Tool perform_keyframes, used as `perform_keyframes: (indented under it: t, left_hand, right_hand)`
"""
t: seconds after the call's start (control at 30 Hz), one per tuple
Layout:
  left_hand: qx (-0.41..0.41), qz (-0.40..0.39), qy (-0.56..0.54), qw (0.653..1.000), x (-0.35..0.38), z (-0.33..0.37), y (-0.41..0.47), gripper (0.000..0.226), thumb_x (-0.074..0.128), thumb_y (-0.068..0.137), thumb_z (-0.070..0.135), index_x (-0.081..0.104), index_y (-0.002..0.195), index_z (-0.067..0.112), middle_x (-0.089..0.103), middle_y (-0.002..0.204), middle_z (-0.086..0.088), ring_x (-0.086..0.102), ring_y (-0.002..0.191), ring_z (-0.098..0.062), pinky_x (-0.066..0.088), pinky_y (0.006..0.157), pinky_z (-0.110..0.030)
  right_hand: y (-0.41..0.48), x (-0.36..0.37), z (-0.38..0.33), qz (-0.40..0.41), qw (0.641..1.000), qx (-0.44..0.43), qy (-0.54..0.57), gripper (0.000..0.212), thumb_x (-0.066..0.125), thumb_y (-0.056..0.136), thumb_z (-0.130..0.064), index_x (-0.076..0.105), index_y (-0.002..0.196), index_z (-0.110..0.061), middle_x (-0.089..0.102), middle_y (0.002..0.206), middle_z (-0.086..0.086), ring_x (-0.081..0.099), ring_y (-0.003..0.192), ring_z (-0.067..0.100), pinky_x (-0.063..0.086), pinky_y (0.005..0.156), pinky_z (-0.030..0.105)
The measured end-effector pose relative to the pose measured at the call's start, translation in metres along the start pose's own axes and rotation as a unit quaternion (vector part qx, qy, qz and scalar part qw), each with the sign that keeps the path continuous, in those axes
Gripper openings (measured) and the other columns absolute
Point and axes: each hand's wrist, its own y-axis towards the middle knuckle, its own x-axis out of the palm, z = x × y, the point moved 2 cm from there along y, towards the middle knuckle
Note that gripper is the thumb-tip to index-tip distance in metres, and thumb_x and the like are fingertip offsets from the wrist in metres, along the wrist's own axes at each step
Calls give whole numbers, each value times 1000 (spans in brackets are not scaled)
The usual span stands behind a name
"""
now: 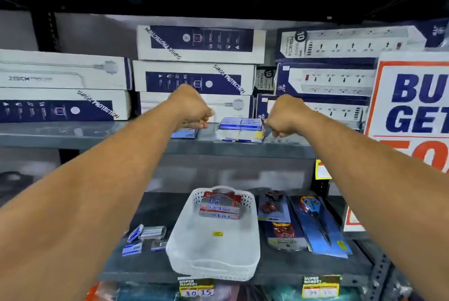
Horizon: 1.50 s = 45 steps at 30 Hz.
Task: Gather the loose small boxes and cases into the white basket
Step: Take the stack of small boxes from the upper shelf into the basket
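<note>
Head view | large boxes [194, 79]: "SURGE PROTECTION" | sign [413, 106]: "BU… GET"

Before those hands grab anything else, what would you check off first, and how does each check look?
1. Basket within reach on the lower shelf: ok.
2. Room left in the basket: ok; only a few red boxes sit at its far end.
3. Blue box stack on the upper shelf between the hands: ok.
4. Left hand free to take it: cannot tell; its fingers curl over something blue, and its grip is hidden.
5. Right hand free: cannot tell; it is fisted beside the stack.
6. Loose cases left of the basket gathered: not ok, they lie outside it.
</note>
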Motion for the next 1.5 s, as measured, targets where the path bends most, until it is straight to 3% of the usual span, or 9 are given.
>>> perform_keyframes:
  t: [0.1,0.17,0.23,0.33,0.57,0.73,1.03,1.27,1.5]
  left_hand:
    - [-29,-30,33,999,16,6,13,9,66,80,-4,61,74,-6,63,57,-16,66,60,-25,60,57,-33]
    - [-40,-43,84,995,27,4,26,19,65,81,-3,56,64,0,59,41,-9,69,62,-28,57,48,-30]
    - [-31,-39,143,988,30,1,39,18,65,79,-3,57,64,2,61,43,-11,71,64,-29,49,47,-29]
    - [-31,-43,200,978,32,-3,49,28,61,81,-3,57,54,3,62,41,-8,65,48,-26,42,39,-22]
    - [-42,-100,238,965,41,-6,60,21,55,86,-5,54,65,-2,52,32,-9,50,26,-13,46,33,-21]
    - [-21,-99,238,966,41,-3,48,19,53,86,-6,52,68,0,55,54,-14,49,26,-12,46,31,-20]
    - [4,-76,224,972,41,3,9,23,50,82,-8,51,60,1,51,39,-10,44,22,-10,34,27,-14]
    - [4,-40,197,980,35,8,-26,23,57,81,1,57,58,1,53,32,-3,44,26,-10,37,30,-15]
    - [20,-3,196,980,30,6,-66,16,64,76,8,64,61,1,59,42,-6,51,39,-18,48,47,-26]
  right_hand:
    - [12,7,6,-18,996,18,80,7,64,82,-4,68,79,1,70,76,12,68,63,25,57,54,25]
    - [18,14,4,-20,996,26,81,14,59,83,-1,71,86,6,75,81,17,72,74,33,61,71,36]
    - [26,18,1,-24,994,30,97,14,58,85,-2,70,86,5,75,82,21,72,73,33,61,76,43]
    - [31,19,-3,-35,995,43,83,19,59,86,-5,63,69,0,68,61,16,60,46,25,54,51,31]
    - [34,21,-5,-89,990,63,92,23,61,87,-3,58,64,-3,53,52,8,42,37,15,35,36,19]
    - [27,22,-5,-77,989,53,111,21,59,85,2,59,63,0,55,46,8,42,29,12,34,29,17]
    - [6,16,5,-49,991,32,123,18,60,84,-2,54,66,-3,50,52,11,42,27,13,37,32,17]
    - [-25,6,20,-37,986,2,161,33,61,86,-8,48,56,-6,43,24,-4,40,20,8,29,28,11]
    - [-57,2,35,-13,983,-37,182,31,68,80,-19,68,84,12,57,61,15,49,50,22,41,54,32]
